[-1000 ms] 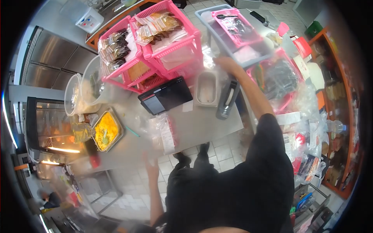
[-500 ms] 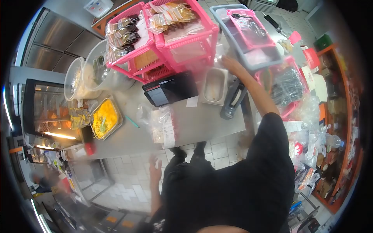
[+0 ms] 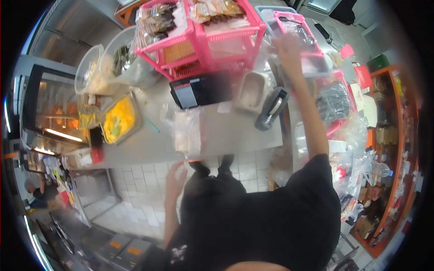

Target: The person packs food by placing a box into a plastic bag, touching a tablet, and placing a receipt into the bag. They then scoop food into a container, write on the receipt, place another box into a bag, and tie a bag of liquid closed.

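My left hand (image 3: 174, 181) is off the front edge of the steel table, fingers curved and apart, with nothing in it. Just beyond it a clear plastic bag with a paper receipt (image 3: 187, 135) lies at that edge. My right hand (image 3: 288, 49) is stretched out over the near side of a blue-grey tub (image 3: 312, 67), beside a pink tray (image 3: 296, 28) holding dark plastic cutlery. Motion smears its fingers, and I cannot tell whether they hold anything. Below that forearm are a steel pan (image 3: 252, 92) and a grey tape dispenser-like device (image 3: 272, 108).
Pink stacked baskets (image 3: 199, 40) full of small packets stand at the back, with a black tablet (image 3: 201, 90) before them. To the left are clear tubs (image 3: 88, 70), a tray of yellow food (image 3: 119, 121) and a lit display cabinet (image 3: 58, 108). A person (image 3: 43, 192) is at far left.
My right hand has moved up and outward, from beside the steel pan to over the tub. My left hand has risen toward the table's edge. The whole view has shifted slightly.
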Action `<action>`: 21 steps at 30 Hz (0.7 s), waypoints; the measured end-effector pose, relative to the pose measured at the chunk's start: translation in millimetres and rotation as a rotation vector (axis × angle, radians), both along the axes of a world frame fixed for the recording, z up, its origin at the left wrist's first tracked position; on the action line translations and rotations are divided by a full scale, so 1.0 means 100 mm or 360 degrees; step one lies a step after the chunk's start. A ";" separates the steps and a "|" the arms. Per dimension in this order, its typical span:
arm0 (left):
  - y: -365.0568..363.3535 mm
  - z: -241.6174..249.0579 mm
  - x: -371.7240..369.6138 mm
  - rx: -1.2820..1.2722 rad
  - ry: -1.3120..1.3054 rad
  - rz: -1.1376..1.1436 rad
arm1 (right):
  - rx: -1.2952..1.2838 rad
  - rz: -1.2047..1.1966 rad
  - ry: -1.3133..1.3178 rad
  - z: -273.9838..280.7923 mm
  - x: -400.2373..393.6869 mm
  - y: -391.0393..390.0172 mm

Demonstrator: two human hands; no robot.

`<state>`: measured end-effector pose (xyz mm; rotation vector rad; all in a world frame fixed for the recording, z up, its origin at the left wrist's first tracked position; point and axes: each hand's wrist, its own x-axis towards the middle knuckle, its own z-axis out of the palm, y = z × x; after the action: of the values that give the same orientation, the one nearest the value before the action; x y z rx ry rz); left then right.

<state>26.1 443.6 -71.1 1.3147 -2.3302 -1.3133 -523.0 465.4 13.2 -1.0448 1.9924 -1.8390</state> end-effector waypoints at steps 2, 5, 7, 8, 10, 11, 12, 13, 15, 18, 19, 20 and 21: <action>0.01 0.40 -0.50 0.0026 0.0222 -0.0023 | 0.0479 0.0433 0.0723 -0.07 0.43 0.17; 0.13 1.03 -1.23 -0.0411 0.0607 0.0065 | 0.0520 0.1294 0.0672 0.16 1.66 0.49; 0.12 1.13 -1.39 -0.0492 0.0795 -0.0130 | 0.0598 0.1514 0.0428 0.35 2.04 0.67; 0.10 1.05 -1.32 -0.0488 0.0802 -0.0110 | 0.0428 0.1304 0.0200 0.44 2.12 0.72; 0.05 0.85 -1.10 0.0772 0.0523 -0.0451 | 0.0226 0.0805 -0.0107 0.57 2.21 0.80; 0.07 0.84 -1.04 0.0854 0.0577 -0.0559 | 0.0187 0.0516 -0.0196 0.59 2.23 0.84; 0.12 0.83 -0.96 0.0856 0.0569 -0.0532 | 0.0203 0.0368 -0.0304 0.59 2.24 0.89; 0.17 0.80 -0.89 0.1091 0.0626 -0.0388 | 0.0156 0.0264 -0.0429 0.58 2.28 0.91; 0.23 0.73 -0.73 0.1249 0.0771 -0.0142 | 0.0136 0.0200 -0.0470 0.54 2.37 0.94; 0.21 0.71 -0.50 0.1147 0.0977 0.0093 | 0.0085 0.0109 -0.0474 0.47 2.60 0.93; 0.16 0.76 -0.42 0.1004 0.0823 0.0014 | 0.0047 0.0091 -0.0510 0.46 2.69 0.92; 0.14 0.81 -0.39 0.1000 0.0827 0.0032 | 0.0011 0.0074 -0.0544 0.44 2.77 0.90; 0.13 0.88 -0.39 0.0754 0.0993 -0.0003 | 0.0012 0.0094 -0.0542 0.43 2.84 0.88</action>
<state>-12.7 456.9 17.1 0.8088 -1.6544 -2.0016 -239.2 553.5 56.0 -0.7206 1.7491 -1.8329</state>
